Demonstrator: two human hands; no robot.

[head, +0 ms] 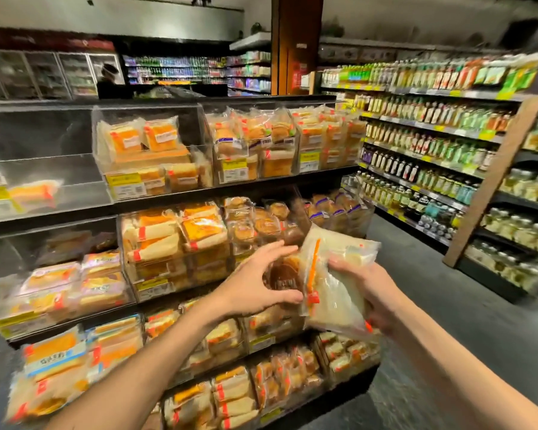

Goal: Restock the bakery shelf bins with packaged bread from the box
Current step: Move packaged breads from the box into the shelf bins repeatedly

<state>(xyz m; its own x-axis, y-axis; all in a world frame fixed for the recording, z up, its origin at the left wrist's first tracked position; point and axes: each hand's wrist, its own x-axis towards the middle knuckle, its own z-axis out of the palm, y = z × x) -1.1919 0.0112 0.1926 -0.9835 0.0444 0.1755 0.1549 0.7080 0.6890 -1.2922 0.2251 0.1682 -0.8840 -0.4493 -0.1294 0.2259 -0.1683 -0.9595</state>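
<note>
The clear plastic bag of pale bread [334, 293] stands roughly upright before the black bakery shelf [261, 183], right hand [368, 290] grip clamped on it. The left hand [255, 280], grip apart, is just left.

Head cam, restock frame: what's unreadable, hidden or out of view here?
1. box: nowhere in the head view, off frame.
2. bread bag label: blurred, unreadable.
3. right hand: its fingers are hidden behind the bread bag.
4. left hand: blur hides whether its thumb touches the bag.
5. price tags on the bins: too small, blurred.
6. top-left bin: glare on its clear front veils the contents.
</note>
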